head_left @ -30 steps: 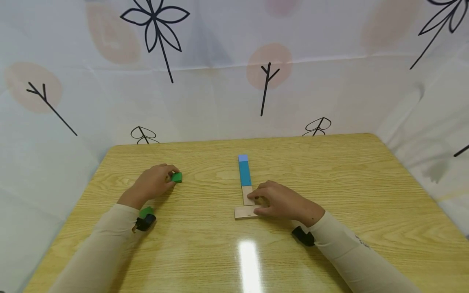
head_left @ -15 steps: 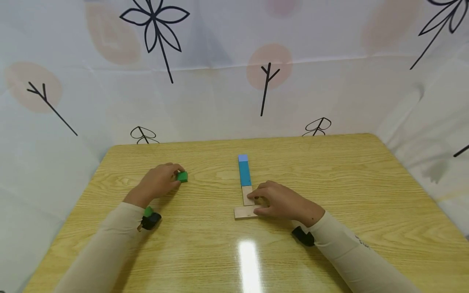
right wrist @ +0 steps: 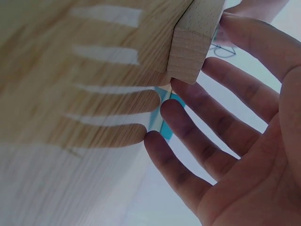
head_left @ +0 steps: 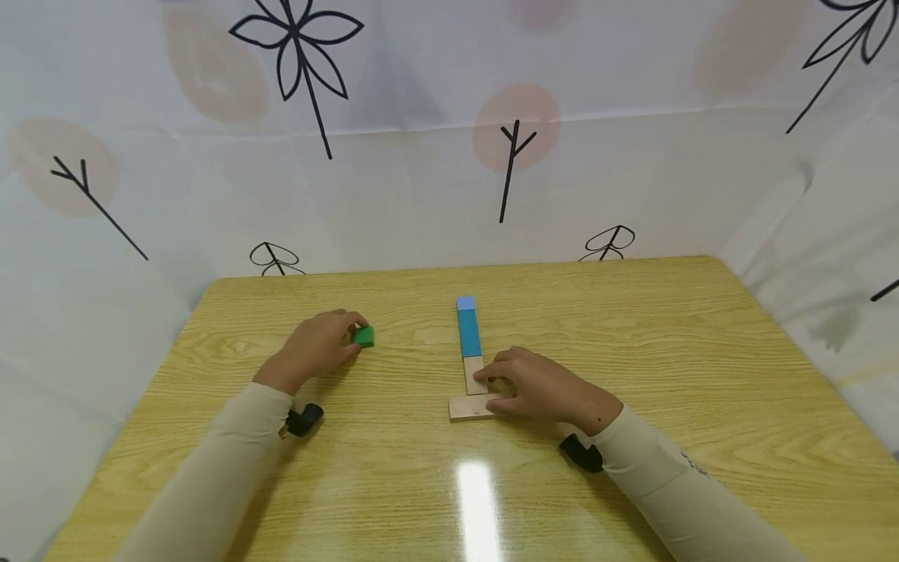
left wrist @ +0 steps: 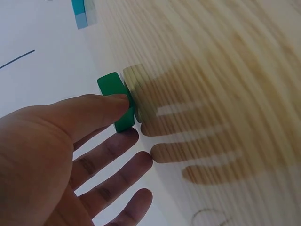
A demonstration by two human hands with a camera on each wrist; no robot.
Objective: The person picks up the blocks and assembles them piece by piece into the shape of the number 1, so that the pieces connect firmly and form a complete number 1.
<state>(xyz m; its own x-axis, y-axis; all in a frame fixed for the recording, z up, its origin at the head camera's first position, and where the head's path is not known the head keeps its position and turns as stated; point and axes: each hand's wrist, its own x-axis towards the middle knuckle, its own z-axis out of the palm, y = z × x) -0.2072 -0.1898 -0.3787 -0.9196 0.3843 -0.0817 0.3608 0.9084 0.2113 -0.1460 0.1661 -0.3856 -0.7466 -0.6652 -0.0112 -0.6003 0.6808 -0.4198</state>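
My left hand (head_left: 319,343) pinches a small green block (head_left: 364,336) between thumb and fingers, low over or on the table. In the left wrist view my thumb lies across the green block (left wrist: 110,84), the other fingers stretched beyond it. My right hand (head_left: 544,390) rests on two plain wooden blocks. Its index fingertip touches the upright-lying wooden block (head_left: 473,365), and its thumb lies on the crosswise wooden block (head_left: 465,408), whose right end it hides. A blue block (head_left: 469,333) and a short periwinkle block (head_left: 466,303) continue the line away from me.
The blocks lie on a wood-grain table (head_left: 632,336). A patterned white cloth (head_left: 414,195) hangs along its back and sides. Black wrist camera mounts (head_left: 304,420) sit beneath both wrists. A sliver of green shows beside the left one.
My left hand has moved right with the green block, towards the row. Its wrist now hides most of the second green block. The right hand has stayed in place.
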